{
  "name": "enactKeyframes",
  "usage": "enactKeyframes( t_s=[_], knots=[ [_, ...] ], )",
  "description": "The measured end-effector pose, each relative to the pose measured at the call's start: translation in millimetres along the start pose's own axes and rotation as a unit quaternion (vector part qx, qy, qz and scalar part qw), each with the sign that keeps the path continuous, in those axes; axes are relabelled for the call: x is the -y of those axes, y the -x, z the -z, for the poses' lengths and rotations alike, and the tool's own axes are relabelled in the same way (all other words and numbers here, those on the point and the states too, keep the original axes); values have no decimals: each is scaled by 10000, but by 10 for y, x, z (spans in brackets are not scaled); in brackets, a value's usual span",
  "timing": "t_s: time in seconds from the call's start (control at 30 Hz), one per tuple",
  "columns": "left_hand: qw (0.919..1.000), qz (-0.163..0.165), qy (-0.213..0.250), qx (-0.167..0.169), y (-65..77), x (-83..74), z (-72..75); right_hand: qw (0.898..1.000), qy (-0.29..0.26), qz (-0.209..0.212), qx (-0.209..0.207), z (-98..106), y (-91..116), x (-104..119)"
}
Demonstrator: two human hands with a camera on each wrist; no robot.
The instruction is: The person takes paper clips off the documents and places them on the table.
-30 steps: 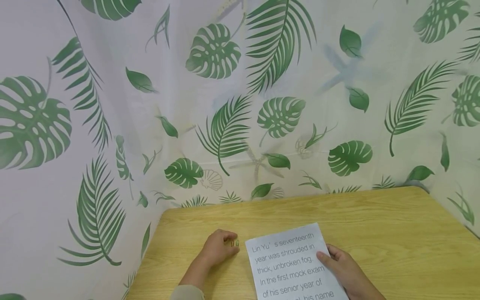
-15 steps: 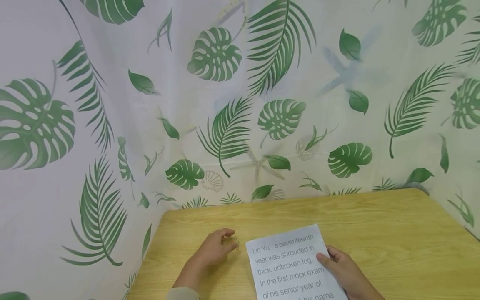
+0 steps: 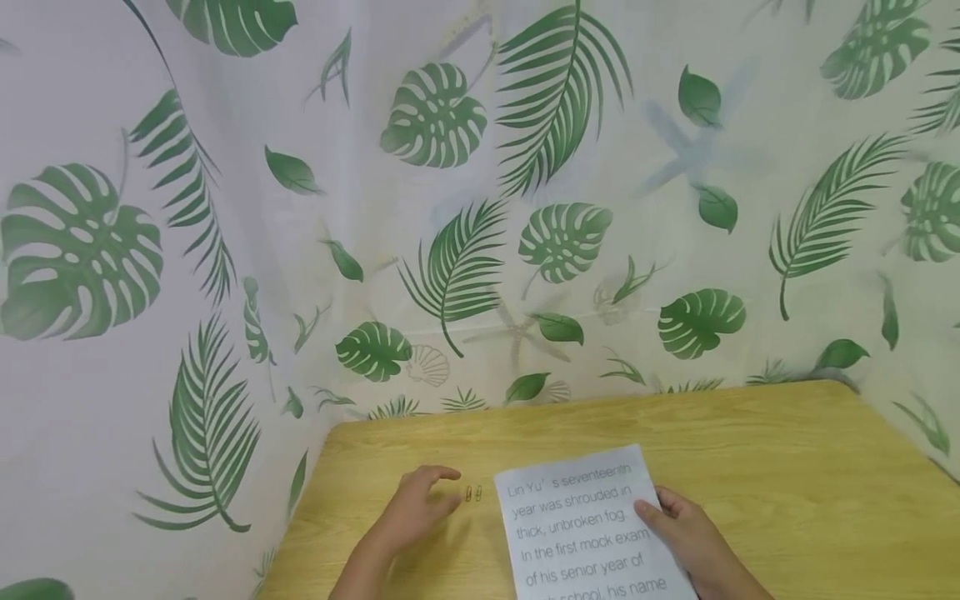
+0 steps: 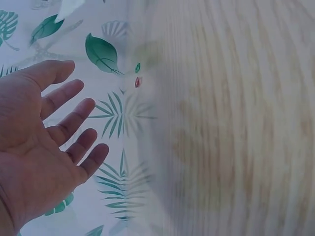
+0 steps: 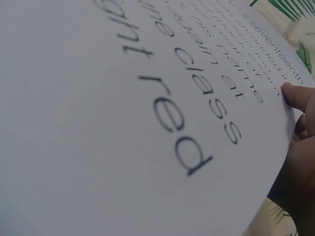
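Two small paper clips stand out beside the left hand: a red paper clip point(image 3: 468, 493) and a green paper clip point(image 3: 478, 493). My left hand point(image 3: 420, 507) is just left of them, apart from both. In the left wrist view its fingers point(image 4: 74, 118) are spread and loosely bent, with nothing held. My right hand point(image 3: 686, 529) grips the right edge of a white printed sheet of paper point(image 3: 577, 525), thumb on the text side. The sheet's lower part runs out of the head view. In the right wrist view the paper point(image 5: 88, 128) fills most of the picture.
A wood-grain table point(image 3: 787, 475) lies under the hands. Behind it and along its left side hangs a white curtain point(image 3: 622, 167) printed with green leaves.
My left hand has drawn back leftward from the paper clips, uncovering both of them. The right hand keeps its hold on the sheet, which has hardly moved.
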State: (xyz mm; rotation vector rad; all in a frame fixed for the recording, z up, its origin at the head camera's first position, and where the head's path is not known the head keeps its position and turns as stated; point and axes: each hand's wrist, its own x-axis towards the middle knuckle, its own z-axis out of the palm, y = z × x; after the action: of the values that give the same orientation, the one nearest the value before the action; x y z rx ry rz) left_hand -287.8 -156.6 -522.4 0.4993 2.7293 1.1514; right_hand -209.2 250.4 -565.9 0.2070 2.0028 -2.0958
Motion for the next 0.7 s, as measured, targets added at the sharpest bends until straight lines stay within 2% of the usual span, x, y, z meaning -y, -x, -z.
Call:
enactKeyframes(
  t_s=[0.07, 0.23, 0.37, 0.7],
  knots=[
    [10000, 25, 28, -24, 30, -21, -4, 9995, 164, -40, -257, -25, -27, 15],
    [10000, 58, -18, -52, 112, -92, 27, 9902, 1129, 76, -813, -78, -137, 117],
    [9999, 29, -55, -95, 174, -139, 58, 9794, 1736, 223, -1004, -94, -227, 232],
    [10000, -49, 41, -11, 268, -234, 58, 9560, 2585, 427, -1318, -146, -370, 327]
  ],
)
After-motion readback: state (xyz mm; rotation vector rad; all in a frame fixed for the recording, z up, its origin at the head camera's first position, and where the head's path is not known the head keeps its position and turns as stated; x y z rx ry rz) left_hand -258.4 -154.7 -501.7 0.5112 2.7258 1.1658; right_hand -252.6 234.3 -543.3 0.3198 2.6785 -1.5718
